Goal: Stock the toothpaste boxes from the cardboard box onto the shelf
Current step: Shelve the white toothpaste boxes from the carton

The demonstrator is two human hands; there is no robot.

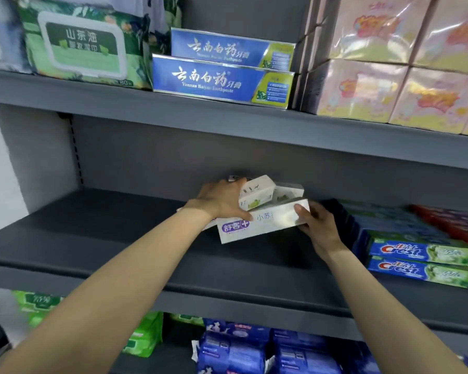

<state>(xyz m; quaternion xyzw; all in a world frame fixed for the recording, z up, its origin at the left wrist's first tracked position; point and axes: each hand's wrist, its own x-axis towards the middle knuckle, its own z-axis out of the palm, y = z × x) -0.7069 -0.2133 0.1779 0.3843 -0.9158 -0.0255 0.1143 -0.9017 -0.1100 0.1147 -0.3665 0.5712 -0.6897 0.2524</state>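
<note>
Over the grey middle shelf (119, 238) both my hands hold a bundle of white toothpaste boxes. The front one, a white box with a purple logo (260, 225), is tilted, its right end higher. My left hand (222, 201) grips the bundle from the left, thumb on the front box, fingers round the white-and-green boxes (257, 195) behind it. At the right end my right hand (316, 225) grips the front box, thumb on top. Whether the boxes touch the shelf is unclear. The cardboard box is out of view.
Stacked blue-green Crest boxes (422, 260) and red boxes (454, 225) fill the middle shelf's right side. Blue toothpaste boxes (219, 79), a wet-wipes pack (84, 44) and pink tissue packs (389, 90) sit on the upper shelf. Green and blue packs (235, 349) lie on the shelf below.
</note>
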